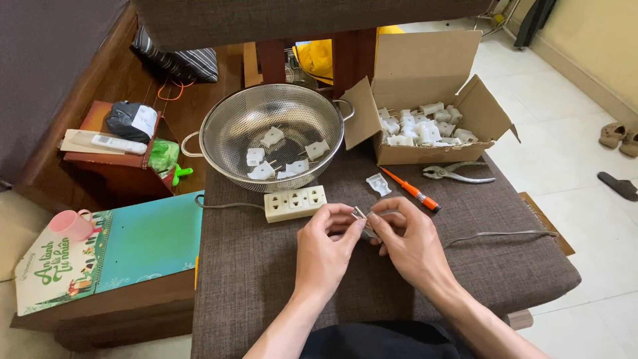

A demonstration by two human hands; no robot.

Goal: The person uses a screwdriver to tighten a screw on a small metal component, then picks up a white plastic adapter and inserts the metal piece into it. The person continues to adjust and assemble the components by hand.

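From the head camera, both hands meet over the middle of a brown cushioned seat (pixel 266 266). The left hand (pixel 323 249) and the right hand (pixel 409 242) each pinch, between thumb and forefinger, a small metal piece (pixel 359 213) at the end of a grey cable (pixel 498 235). The piece sits just above the cloth, between the two sets of fingertips. The cable runs from the right hand off toward the seat's right edge.

Just beyond the left hand lies a cream power strip (pixel 294 203), with its own cord going left to the seat edge. A white plastic plug half (pixel 379 184) lies just beyond the right hand, and beside it an orange-handled screwdriver (pixel 413 191) points up and left. Pliers (pixel 458 173) rest further right, near the seat's far right corner.

At the far edge of the seat stands a steel colander (pixel 226 126) with several white plug parts (pixel 271 137) inside; its left rim hangs past the seat edge. Touching its right handle is an open cardboard box (pixel 425 66), flaps spread, filled with more white plug parts (pixel 425 126).

The cloth to the left of the hands and near the person is bare. The right side holds only the cable.

Left of the seat, lower down, a wooden table (pixel 100 312) carries a teal board (pixel 143 239) and a pink cup (pixel 70 224). Behind it, a red box (pixel 119 169) holds a remote control (pixel 116 143). On the tiled floor (pixel 571 133) at far right lie sandals (pixel 618 136).
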